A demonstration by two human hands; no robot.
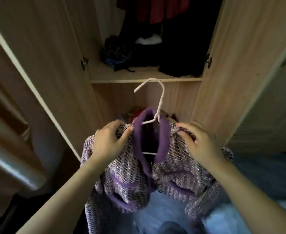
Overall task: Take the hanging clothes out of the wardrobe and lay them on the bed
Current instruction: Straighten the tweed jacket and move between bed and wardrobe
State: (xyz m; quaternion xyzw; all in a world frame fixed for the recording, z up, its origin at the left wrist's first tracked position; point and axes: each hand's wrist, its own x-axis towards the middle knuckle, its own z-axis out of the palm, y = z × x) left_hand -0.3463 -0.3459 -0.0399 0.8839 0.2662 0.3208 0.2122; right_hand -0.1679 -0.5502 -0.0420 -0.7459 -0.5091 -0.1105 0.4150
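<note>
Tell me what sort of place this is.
Most likely a bedroom, in front of an open wooden wardrobe: dark clothes lie piled on its shelf, a red garment hangs above, and the left hand and right hand hold a purple knit jacket on a white hanger.

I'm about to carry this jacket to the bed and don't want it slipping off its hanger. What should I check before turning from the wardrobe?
1. Left hand grips the jacket at one shoulder: ok.
2. Right hand grips the other shoulder: ok.
3. White hanger hook is off the rail, in open air in front of the shelf: ok.
4. Hanger sits inside the collar: ok.
5. Wardrobe doors stand wide open, apart from the jacket: ok.
6. Free spot on the bed: cannot tell, the bed is not clearly in view.
</note>
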